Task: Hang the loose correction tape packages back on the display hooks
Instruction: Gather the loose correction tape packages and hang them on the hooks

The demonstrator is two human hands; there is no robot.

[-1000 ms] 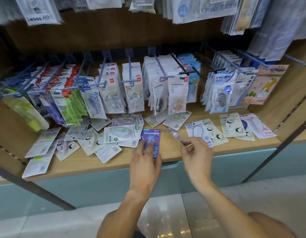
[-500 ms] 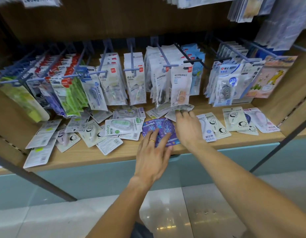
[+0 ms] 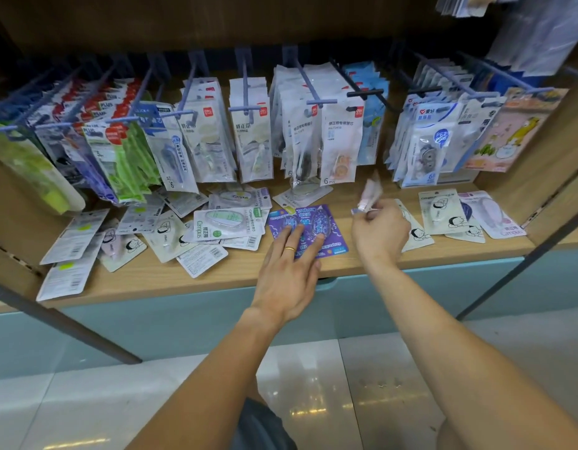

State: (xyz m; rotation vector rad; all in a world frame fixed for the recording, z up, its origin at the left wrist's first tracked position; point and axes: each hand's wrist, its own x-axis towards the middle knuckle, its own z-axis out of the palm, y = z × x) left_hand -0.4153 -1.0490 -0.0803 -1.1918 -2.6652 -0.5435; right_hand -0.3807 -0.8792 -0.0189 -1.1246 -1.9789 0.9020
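"Campus" printed on green-and-white loose package point(image 3: 227, 222) lying on shelf point(image 3: 151, 277); same word on package behind it point(image 3: 240, 197) and on pink package at far right point(image 3: 495, 216). "6m" on hanging white package with red corner logo point(image 3: 341, 141). "6" on hanging package with blue dispenser point(image 3: 170, 151). "PET" in blue circle on hanging package at right point(image 3: 433, 147). "PLUS" on red-labelled hanging packages point(image 3: 102, 125). Purple packages point(image 3: 310, 227): text blurred, unreadable.

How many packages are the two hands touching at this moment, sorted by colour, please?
purple packages, flat on the shelf under the left hand: 2
pale package, blurred, pinched in the right hand: 1
Total: 3
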